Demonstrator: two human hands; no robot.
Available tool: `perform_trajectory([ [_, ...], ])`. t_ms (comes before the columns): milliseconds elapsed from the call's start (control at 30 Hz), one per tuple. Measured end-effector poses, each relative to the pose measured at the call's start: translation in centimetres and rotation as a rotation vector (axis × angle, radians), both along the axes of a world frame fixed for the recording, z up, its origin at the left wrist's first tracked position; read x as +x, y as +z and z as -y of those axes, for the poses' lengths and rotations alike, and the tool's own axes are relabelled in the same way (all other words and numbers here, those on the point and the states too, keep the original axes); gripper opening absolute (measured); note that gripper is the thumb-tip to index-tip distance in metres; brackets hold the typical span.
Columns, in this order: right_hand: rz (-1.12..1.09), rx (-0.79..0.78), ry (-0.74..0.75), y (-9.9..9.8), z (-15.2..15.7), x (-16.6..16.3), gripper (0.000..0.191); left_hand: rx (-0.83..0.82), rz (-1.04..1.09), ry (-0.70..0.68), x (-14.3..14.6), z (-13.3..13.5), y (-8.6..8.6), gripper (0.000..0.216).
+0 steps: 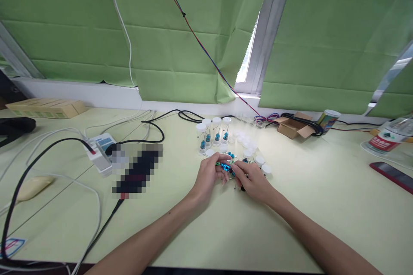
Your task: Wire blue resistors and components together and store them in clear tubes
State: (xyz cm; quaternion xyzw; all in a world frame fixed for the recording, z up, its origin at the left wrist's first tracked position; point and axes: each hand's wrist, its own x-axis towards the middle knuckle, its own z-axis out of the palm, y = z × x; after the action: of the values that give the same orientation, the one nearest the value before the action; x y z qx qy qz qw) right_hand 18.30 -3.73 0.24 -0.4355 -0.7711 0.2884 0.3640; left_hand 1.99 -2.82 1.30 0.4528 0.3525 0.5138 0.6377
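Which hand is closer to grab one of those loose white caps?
Probably the right hand: the loose caps lie just beyond it, while the left hand pinches a blue part farther off.

Surface: the table [206, 232] was pale yellow-green, with thin seams crossing its left half.
Far left: a flat tan box [45, 108] lay by the wall, and a black object [16, 125] sat at the edge.
Left: a white power strip [98, 152] lay among white cables [48, 137] and black cables [151, 131]; a beige rounded lump [32, 186] sat nearer.
Middle: capped clear vials [213, 135] stood upright in a cluster, with loose white caps [248, 148] and blue wired parts [231, 154] just beside them.
Right: a small open cardboard box [290, 126] and a printed can [327, 120] stood near the wall.
Far right: a plastic bottle [392, 137] lay on its side, with a red phone [392, 175] lying flat nearer.
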Motion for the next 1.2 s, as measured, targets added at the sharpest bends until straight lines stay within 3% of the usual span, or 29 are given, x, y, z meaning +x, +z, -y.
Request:
perform_trajectory([
  [200, 0.005, -0.005, -0.023, 0.04, -0.04, -0.12, 0.045, -0.002, 0.005, 0.006, -0.02, -0.13, -0.12, 0.043],
  [400, -0.017, -0.021, -0.052, 0.03, 0.17, -0.11, 0.02, -0.001, 0.024, 0.011, -0.13, -0.18, -0.14, 0.041],
  [700, -0.034, -0.005, -0.013, -0.24, 0.2, -0.11, 0.01, -0.012, 0.006, 0.001, -0.15, -0.14, -0.22, 0.045],
  [1200, 0.017, -0.001, -0.019, -0.15, -0.07, -0.15, 0.043, 0.004, -0.005, -0.002, 0.02, -0.04, -0.44, 0.043],
])
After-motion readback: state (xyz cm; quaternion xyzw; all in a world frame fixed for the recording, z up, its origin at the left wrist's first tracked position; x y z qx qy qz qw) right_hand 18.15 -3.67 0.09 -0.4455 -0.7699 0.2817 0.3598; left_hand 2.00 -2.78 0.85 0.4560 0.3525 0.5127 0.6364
